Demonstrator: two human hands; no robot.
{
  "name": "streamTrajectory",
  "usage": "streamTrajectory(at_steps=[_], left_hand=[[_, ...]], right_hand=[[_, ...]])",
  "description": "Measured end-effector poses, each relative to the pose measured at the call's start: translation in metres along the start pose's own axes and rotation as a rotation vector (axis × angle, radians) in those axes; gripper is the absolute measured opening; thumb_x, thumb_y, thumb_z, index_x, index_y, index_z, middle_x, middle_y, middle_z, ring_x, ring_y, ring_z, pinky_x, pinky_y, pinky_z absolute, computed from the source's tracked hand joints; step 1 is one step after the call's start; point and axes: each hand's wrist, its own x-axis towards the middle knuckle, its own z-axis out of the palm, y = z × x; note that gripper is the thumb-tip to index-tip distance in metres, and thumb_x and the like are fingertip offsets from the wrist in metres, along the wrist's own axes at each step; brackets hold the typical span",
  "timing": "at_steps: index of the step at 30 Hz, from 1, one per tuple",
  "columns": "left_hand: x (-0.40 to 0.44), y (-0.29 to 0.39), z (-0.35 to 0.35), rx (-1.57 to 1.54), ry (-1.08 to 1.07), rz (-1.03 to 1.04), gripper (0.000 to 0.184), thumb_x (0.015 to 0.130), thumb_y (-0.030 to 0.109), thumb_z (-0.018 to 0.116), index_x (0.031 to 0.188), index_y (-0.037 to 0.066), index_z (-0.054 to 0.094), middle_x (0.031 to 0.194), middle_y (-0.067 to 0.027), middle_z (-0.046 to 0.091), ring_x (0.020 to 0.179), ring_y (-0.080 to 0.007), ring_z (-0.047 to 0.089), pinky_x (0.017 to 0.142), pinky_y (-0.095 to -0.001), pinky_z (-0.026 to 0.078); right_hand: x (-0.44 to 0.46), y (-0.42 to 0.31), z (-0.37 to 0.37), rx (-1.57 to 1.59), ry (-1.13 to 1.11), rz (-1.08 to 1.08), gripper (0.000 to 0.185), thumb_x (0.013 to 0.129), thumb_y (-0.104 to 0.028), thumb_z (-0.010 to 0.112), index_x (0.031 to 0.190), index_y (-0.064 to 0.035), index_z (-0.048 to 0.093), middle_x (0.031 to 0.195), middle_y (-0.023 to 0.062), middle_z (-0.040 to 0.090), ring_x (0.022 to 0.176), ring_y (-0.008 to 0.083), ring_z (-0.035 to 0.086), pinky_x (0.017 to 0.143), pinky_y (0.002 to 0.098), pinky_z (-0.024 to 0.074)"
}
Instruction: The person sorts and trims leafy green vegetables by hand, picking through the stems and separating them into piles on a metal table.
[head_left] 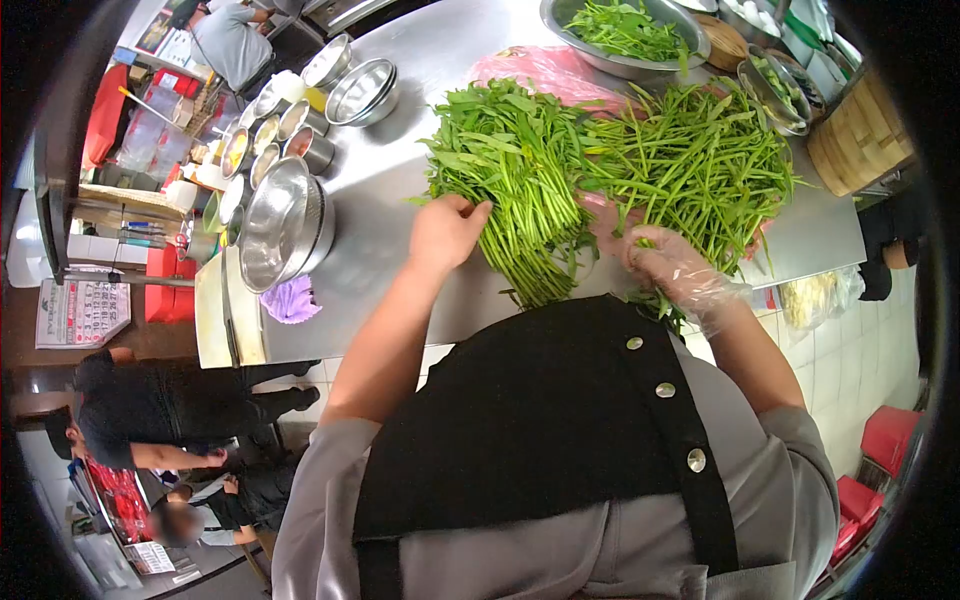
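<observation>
A neat bunch of water spinach [525, 180] lies on the steel table, its stems pointing toward me. My left hand [448, 235], bare, is at the left edge of this bunch with its fingers curled against the stems. My right hand [672, 265] wears a clear plastic glove and is closed around some water spinach stems, with leaves hanging below it near my apron. Beyond that hand spreads a looser pile of water spinach [700, 160]. Pink plastic [545, 75] shows behind and between the two heaps.
A metal bowl of cut greens [625, 60] stands at the back. Steel bowls [280, 222] and small containers line the left side, near a cutting board with a knife [230, 320]. A bamboo steamer [860, 140] stands at right. Other people [165, 410] are at the left.
</observation>
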Motion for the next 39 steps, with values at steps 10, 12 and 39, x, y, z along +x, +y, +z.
streamTrajectory(at_steps=[10, 12, 39], left_hand=[[-0.009, -0.012, -0.011, -0.339, 0.162, -0.024, 0.020, 0.092, 0.018, 0.065, 0.096, -0.001, 0.069, 0.079, -0.0108, 0.073, 0.071, -0.0178, 0.069, 0.067, -0.0329, 0.054], [-0.023, -0.003, -0.031, -0.595, 0.124, -0.002, 0.015, 0.096, 0.013, 0.061, 0.103, 0.001, 0.065, 0.082, -0.0076, 0.071, 0.070, -0.0141, 0.066, 0.066, -0.0293, 0.053], [-0.093, 0.054, -0.085, -0.616, -0.113, 0.311, 0.015, 0.097, 0.006, 0.069, 0.111, 0.000, 0.071, 0.092, -0.0005, 0.068, 0.080, -0.0054, 0.058, 0.071, -0.0226, 0.048]], right_hand=[[0.000, -0.013, -0.003, 0.083, -0.076, -0.048, 0.013, 0.090, -0.021, 0.058, 0.085, -0.0090, 0.060, 0.075, -0.0022, 0.052, 0.071, 0.0091, 0.048, 0.069, 0.0249, 0.0401], [-0.005, -0.018, -0.003, 0.209, -0.037, -0.029, 0.013, 0.090, -0.021, 0.058, 0.085, -0.0088, 0.059, 0.073, -0.0015, 0.052, 0.069, 0.0098, 0.049, 0.068, 0.0259, 0.0425], [0.021, -0.102, 0.035, -0.984, 0.093, -0.990, 0.014, 0.085, -0.016, 0.075, 0.093, -0.0072, 0.068, 0.083, 0.0121, 0.066, 0.075, 0.0369, 0.065, 0.065, 0.0451, 0.0534]])
